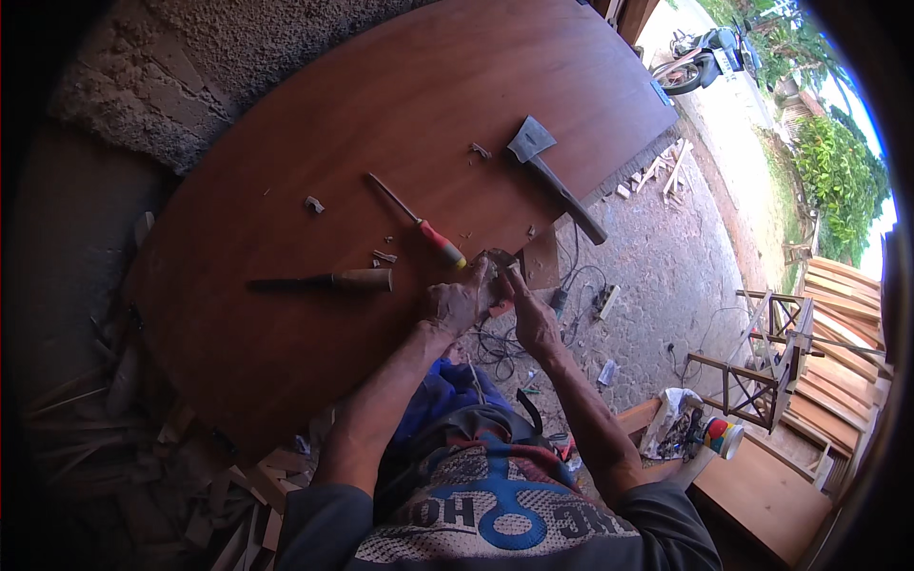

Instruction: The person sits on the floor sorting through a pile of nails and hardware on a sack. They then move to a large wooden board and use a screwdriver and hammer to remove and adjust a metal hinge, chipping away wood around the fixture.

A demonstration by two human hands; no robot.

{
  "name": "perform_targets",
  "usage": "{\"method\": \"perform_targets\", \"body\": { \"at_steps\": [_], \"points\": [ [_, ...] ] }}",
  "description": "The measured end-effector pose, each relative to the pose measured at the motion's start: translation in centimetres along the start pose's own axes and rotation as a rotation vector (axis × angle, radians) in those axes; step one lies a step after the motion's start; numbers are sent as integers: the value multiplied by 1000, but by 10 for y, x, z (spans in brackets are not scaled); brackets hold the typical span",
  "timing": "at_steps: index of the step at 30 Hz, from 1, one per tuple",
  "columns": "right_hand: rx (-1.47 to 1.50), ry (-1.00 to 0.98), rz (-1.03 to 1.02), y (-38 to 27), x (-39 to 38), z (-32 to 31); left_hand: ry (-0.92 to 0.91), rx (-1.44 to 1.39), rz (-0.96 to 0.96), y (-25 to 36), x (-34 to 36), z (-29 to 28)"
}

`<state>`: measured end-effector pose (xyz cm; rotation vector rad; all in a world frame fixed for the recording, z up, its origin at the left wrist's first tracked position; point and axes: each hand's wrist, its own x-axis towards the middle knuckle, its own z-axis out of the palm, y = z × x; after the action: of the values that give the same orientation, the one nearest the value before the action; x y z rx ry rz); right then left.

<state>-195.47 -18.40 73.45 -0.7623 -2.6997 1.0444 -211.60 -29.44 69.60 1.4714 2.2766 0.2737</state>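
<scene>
At the near edge of a large reddish-brown wooden panel, my left hand and my right hand meet with fingers closed around a small dark piece whose kind I cannot make out. A screwdriver with a red and yellow handle lies just beyond my left hand. Left of it rests a chisel with a wooden handle, its dark blade pointing left. Farther right is a hatchet, head away from me, its handle reaching past the panel's edge.
Wood chips are scattered over the panel. Black cables and a white power strip lie on the concrete floor. Stacked boards, a metal frame and a paint can stand right; scrap wood fills the lower left.
</scene>
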Motion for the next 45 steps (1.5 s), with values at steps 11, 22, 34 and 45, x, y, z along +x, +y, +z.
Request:
{"method": "perform_targets", "body": {
  "at_steps": [11,22,34,45],
  "points": [
    [64,-57,89,-3,18,3,48,-106,-18,6,-2,-16],
    [-34,-48,59,-23,15,-9,119,-115,23,1,-9,-6],
    [-209,16,93,-29,50,-19,256,-259,10,-5,-13,11],
    [-394,-21,-410,-69,165,13,354,-851,-61,-7,-46,12]
  ]
}}
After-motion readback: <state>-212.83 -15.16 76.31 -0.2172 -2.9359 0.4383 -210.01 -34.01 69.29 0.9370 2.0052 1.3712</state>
